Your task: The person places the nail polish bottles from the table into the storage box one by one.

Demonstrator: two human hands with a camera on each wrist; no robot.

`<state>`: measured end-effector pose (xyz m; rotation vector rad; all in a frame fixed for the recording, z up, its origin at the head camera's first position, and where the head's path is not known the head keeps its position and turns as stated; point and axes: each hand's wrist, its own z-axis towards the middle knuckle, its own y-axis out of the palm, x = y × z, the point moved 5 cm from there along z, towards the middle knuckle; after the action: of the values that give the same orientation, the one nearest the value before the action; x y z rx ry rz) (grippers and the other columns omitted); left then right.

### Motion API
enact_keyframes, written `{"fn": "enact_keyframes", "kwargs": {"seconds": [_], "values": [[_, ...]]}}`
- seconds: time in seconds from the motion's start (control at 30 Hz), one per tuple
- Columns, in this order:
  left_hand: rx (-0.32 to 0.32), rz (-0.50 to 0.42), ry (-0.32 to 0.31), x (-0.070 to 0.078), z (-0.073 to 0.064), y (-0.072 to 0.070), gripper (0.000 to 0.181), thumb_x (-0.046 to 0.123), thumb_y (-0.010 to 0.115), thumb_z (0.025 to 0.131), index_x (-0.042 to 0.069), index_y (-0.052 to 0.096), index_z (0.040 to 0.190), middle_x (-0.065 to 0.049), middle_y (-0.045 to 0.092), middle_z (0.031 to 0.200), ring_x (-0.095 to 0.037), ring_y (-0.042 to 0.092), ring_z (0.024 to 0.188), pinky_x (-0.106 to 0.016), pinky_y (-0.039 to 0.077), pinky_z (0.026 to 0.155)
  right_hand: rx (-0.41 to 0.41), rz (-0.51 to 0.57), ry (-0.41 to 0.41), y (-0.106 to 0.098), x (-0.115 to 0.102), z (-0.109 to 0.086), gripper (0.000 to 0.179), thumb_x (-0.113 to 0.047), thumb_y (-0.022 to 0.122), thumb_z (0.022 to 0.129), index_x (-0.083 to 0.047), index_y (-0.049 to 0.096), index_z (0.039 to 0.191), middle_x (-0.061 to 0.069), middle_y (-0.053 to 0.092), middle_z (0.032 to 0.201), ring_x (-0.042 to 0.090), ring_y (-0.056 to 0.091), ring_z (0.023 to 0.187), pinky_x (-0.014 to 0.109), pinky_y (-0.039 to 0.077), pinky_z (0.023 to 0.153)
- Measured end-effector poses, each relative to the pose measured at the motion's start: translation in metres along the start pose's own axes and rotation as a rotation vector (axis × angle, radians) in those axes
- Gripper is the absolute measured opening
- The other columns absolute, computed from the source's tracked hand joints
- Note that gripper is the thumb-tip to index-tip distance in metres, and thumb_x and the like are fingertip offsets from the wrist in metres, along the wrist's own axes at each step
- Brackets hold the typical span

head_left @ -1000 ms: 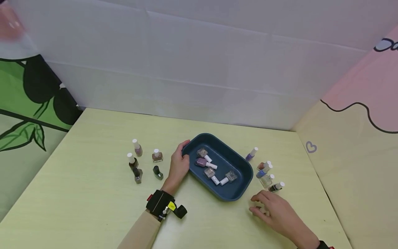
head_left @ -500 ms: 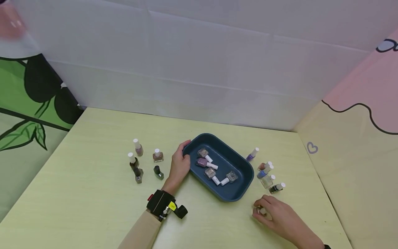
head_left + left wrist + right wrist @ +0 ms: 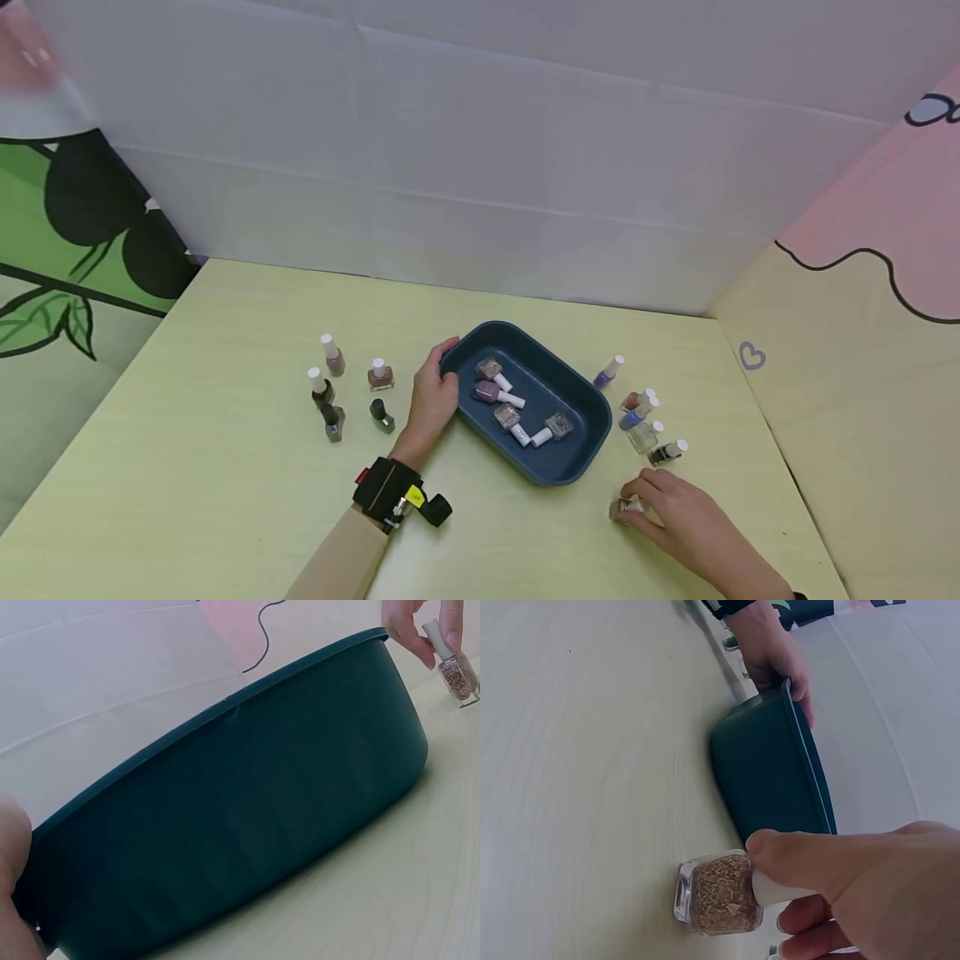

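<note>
My left hand (image 3: pixel 432 392) grips the left end of a dark teal plastic tray (image 3: pixel 487 333), thumb on the near side. Inside lie several nail polish bottles, among them a purple one (image 3: pixel 486 392) and a glittery one (image 3: pixel 557 425), all with white caps. Right of the tray's near corner, my right hand (image 3: pixel 686 521) pinches the white cap of a clear bottle of brown-gold glitter nail polish (image 3: pixel 724 894). That bottle is tilted, its base close to the table in the left wrist view.
Several nail polish bottles stand at the right, including a blue one (image 3: pixel 632 418) and a dark one (image 3: pixel 663 454). More stand left of the tray, such as a brown one (image 3: pixel 380 377) and a black-capped one (image 3: pixel 382 417). A white cloth wall (image 3: pixel 480 208) closes the back.
My right hand has closed its fingers on the glitter bottle's cap and shifted slightly right, so the bottle shows more. The left hand and the tray have stayed in place.
</note>
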<state>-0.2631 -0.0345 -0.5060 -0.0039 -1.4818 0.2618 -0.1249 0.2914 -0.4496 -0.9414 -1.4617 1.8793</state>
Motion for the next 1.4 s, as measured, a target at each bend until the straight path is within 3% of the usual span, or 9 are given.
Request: {"fn": "enact_keyframes", "kwargs": {"seconds": [0.43, 1.0, 1.4], "values": [[-0.013, -0.006, -0.021, 0.002, -0.001, 0.001, 0.056, -0.009, 0.042, 0.093, 0.004, 0.053, 0.147, -0.015, 0.054, 0.151, -0.031, 0.047, 0.142, -0.049, 0.036, 0.120, 0.020, -0.009, -0.019, -0.007, -0.002, 0.001, 0.018, -0.023, 0.088, 0.080, -0.024, 0.072, 0.089, -0.020, 0.060, 0.084, -0.005, 0.048, 0.073, 0.022, 0.049, 0.062], [-0.017, 0.003, -0.027, 0.001, -0.001, 0.001, 0.056, -0.007, 0.042, 0.094, 0.005, 0.053, 0.148, -0.014, 0.053, 0.152, -0.029, 0.046, 0.143, -0.049, 0.036, 0.120, 0.085, -0.033, -0.113, -0.009, -0.003, -0.001, 0.023, -0.019, 0.089, 0.076, -0.023, 0.071, 0.089, -0.019, 0.060, 0.086, -0.001, 0.053, 0.076, 0.023, 0.051, 0.064], [-0.013, 0.002, -0.014, 0.001, -0.001, 0.000, 0.055, -0.008, 0.042, 0.094, 0.004, 0.053, 0.147, -0.015, 0.054, 0.152, -0.030, 0.047, 0.143, -0.050, 0.036, 0.120, 0.026, -0.053, -0.117, -0.026, -0.002, 0.013, 0.019, -0.018, 0.089, 0.077, -0.022, 0.072, 0.086, -0.017, 0.063, 0.084, 0.000, 0.056, 0.075, 0.025, 0.053, 0.064]]}}
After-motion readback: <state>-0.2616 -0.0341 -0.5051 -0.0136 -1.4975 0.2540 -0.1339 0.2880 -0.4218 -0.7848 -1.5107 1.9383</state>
